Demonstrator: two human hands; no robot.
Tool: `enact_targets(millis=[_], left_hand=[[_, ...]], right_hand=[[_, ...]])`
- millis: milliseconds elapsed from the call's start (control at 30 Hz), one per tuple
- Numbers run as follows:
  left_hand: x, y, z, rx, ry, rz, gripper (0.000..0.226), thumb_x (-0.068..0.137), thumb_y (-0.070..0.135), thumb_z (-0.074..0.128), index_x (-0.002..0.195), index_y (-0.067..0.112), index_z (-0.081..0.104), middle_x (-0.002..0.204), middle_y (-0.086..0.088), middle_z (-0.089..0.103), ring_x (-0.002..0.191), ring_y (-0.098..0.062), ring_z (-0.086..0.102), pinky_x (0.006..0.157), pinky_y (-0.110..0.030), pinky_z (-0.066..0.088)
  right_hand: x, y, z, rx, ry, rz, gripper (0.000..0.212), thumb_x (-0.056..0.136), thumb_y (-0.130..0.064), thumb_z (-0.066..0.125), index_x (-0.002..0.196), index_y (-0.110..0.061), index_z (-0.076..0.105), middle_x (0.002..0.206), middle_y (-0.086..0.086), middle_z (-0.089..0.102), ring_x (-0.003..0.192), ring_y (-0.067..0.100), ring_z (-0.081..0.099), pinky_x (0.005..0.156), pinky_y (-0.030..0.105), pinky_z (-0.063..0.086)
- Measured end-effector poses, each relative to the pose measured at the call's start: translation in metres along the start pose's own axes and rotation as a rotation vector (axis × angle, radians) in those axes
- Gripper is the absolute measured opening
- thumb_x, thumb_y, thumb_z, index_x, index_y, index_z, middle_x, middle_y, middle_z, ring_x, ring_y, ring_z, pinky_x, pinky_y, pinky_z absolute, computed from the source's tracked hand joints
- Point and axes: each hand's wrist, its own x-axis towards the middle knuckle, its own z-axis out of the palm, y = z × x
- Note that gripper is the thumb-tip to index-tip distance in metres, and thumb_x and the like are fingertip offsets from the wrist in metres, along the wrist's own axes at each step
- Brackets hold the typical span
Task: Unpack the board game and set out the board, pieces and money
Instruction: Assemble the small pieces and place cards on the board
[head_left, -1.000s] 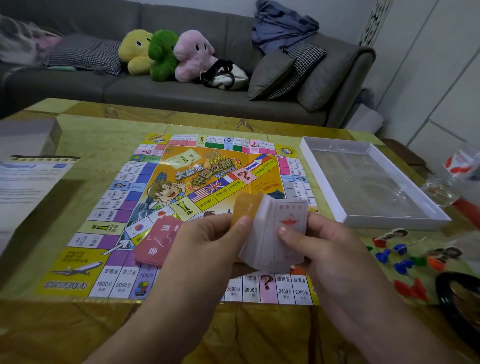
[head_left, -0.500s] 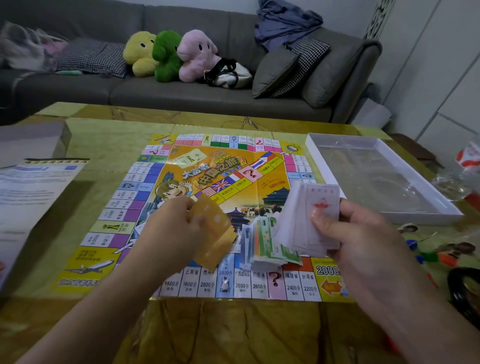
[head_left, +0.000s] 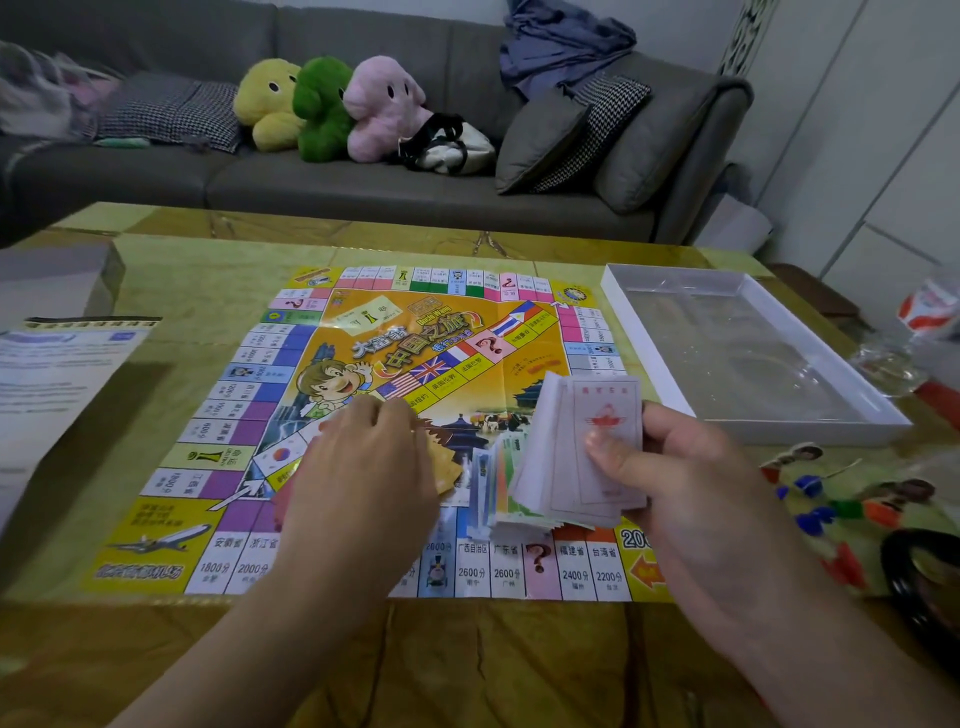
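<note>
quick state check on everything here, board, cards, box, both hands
game board: unfolded flat on table
left hand: holding orange cards down on board
right hand: gripping fanned white cards
box tray: open, only clear insert inside
playing pieces: loose on table

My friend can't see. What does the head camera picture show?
Two hands work over a colourful game board: the right hand grips a fanned stack of cards, and the left hand holds orange cards low over it. An empty white box tray lies to the right.

Grey sofa (head_left: 363, 176) along far wall; white panelled wall (head_left: 883, 156) at right; light dim, possibly indoor evening.
</note>
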Motion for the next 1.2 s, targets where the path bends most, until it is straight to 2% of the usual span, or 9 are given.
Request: enact_targets(millis=[100,200,367,600,733,900,967,1067,1200], left_hand=[[-0.013,0.034,-0.021,-1.031,-0.391,-0.251,0.041,0.099,0.049,0.051,0.096,0.02,0.079,0.096,0.0,0.078,0.091,-0.018,0.075,0.081,-0.041,0.06],[-0.025,0.05,-0.025,-1.463,-0.532,-0.415,0.029,0.091,0.033,0.062,0.088,0.013,0.083,0.089,-0.013,0.08,0.089,-0.037,0.078,0.084,-0.055,0.062],[-0.034,0.055,-0.024,-1.293,-0.432,-0.259,0.027,0.104,0.02,0.053,0.103,0.011,0.078,0.092,-0.01,0.08,0.088,-0.029,0.079,0.081,-0.048,0.064],[-0.036,0.057,-0.031,-1.269,-0.179,-0.218,0.018,0.095,0.015,0.067,0.087,0.03,0.073,0.082,0.005,0.08,0.077,-0.015,0.079,0.058,-0.025,0.062],[-0.036,0.062,-0.028,-1.373,-0.289,-0.295,0.019,0.1,0.019,0.06,0.098,0.018,0.078,0.089,-0.003,0.081,0.08,-0.019,0.079,0.062,-0.033,0.064],[-0.038,0.062,-0.017,-1.288,-0.378,-0.38,0.024,0.106,0.019,0.051,0.109,0.022,0.075,0.095,-0.001,0.081,0.089,-0.019,0.079,0.082,-0.042,0.063],[-0.035,0.057,-0.019,-1.248,-0.355,-0.383,0.023,0.107,0.02,0.051,0.112,0.021,0.074,0.092,-0.001,0.081,0.085,-0.019,0.079,0.075,-0.041,0.063],[-0.033,0.053,-0.024,-1.135,-0.367,-0.287,0.023,0.107,0.018,0.052,0.103,0.019,0.074,0.083,0.001,0.079,0.071,-0.012,0.076,0.057,-0.026,0.058],[-0.033,0.055,-0.025,-1.081,-0.498,-0.285,0.021,0.104,0.015,0.054,0.101,0.018,0.074,0.083,-0.003,0.079,0.07,-0.015,0.076,0.056,-0.026,0.055]], right_hand=[[-0.004,0.0,0.005,-0.059,-0.044,-0.029,0.019,0.096,-0.014,0.071,0.11,-0.025,0.078,0.102,-0.002,0.081,0.099,0.018,0.077,0.087,0.045,0.062],[-0.01,-0.001,0.012,-0.135,-0.069,-0.088,0.018,0.098,-0.012,0.068,0.109,-0.025,0.075,0.097,-0.007,0.081,0.092,0.01,0.077,0.074,0.028,0.061],[-0.015,0.002,0.018,-0.337,0.013,-0.194,0.017,0.1,-0.024,0.066,0.108,-0.039,0.069,0.1,-0.023,0.073,0.093,-0.003,0.069,0.073,0.025,0.063],[-0.019,0.003,0.023,-0.259,-0.05,-0.133,0.035,0.106,-0.024,0.057,0.127,-0.052,0.057,0.113,-0.017,0.074,0.1,0.0,0.07,0.082,0.029,0.061],[-0.023,0.01,0.033,-0.251,-0.056,-0.086,0.03,0.108,-0.027,0.052,0.132,-0.044,0.058,0.117,-0.013,0.074,0.104,0.004,0.072,0.09,0.035,0.062],[-0.04,0.006,0.039,-0.281,-0.244,-0.004,0.087,0.1,-0.017,0.059,0.161,-0.054,0.01,0.155,-0.026,0.045,0.135,-0.004,0.052,0.107,0.017,0.049],[-0.035,-0.013,0.042,-0.432,-0.338,-0.074,0.103,0.082,-0.042,0.069,0.163,-0.051,0.006,0.161,-0.025,0.035,0.141,0.0,0.047,0.111,0.026,0.05],[-0.018,-0.01,0.026,-0.517,-0.31,-0.236,0.092,0.055,-0.096,0.061,0.133,-0.046,0.051,0.154,-0.012,0.05,0.145,0.015,0.048,0.118,0.042,0.043],[-0.031,-0.005,0.03,-0.937,-0.268,-0.381,0.098,0.073,-0.053,0.068,0.156,-0.057,0.015,0.149,-0.034,0.033,0.141,-0.001,0.041,0.111,0.035,0.048]])
